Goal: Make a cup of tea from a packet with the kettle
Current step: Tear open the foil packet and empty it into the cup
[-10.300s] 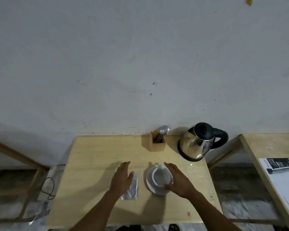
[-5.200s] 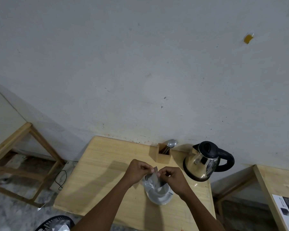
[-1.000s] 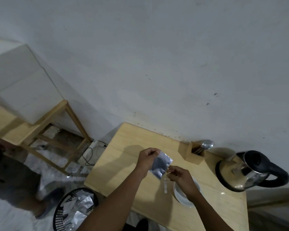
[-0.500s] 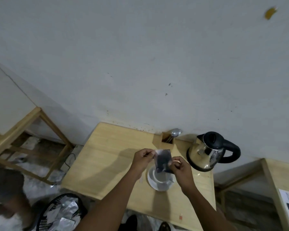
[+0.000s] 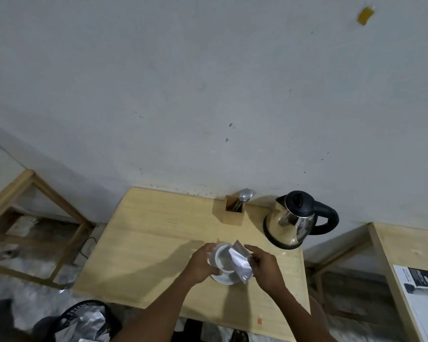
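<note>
Silver packet (image 5: 240,264) tilted over the white cup (image 5: 222,259), lower end near the cup's right rim; can't tell if anything is coming out. Right hand (image 5: 266,269) fingers clamped on the packet. Left hand (image 5: 201,264) fingers wrapped around the cup's left side. Cup sits on a white saucer (image 5: 224,278), mid-right on the wooden bench (image 5: 153,243). Steel kettle (image 5: 294,222) with black lid and handle stands behind-right, well apart. Wooden holder (image 5: 233,214) with spoons near the wall. Black bin (image 5: 84,322) with silver wrappers on the floor, lower left.
</note>
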